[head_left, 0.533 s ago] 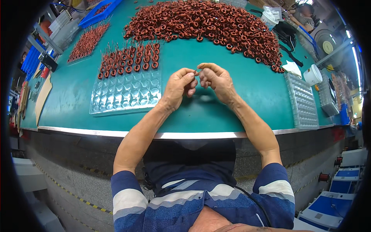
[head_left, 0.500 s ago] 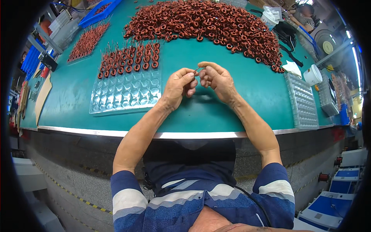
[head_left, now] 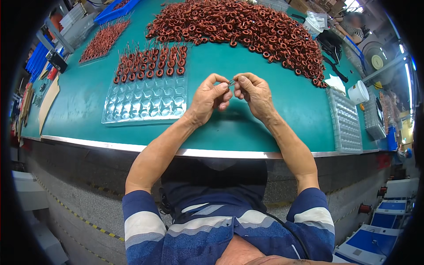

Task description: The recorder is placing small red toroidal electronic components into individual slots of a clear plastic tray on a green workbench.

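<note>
Almost nothing moves since the earlier frame: both hands stay together above the green table (head_left: 282,115). Left hand (head_left: 207,98) and right hand (head_left: 254,92) pinch a small coil part (head_left: 231,82) between their fingertips, so the fine work continues, with the clear tray (head_left: 145,99) just beside and the coil heap (head_left: 238,26) behind

Small part mostly hidden

The left hand (head_left: 210,98) and right hand (head_left: 252,92) cover the pinched piece (head_left: 231,82); it is too small to identify.
</note>
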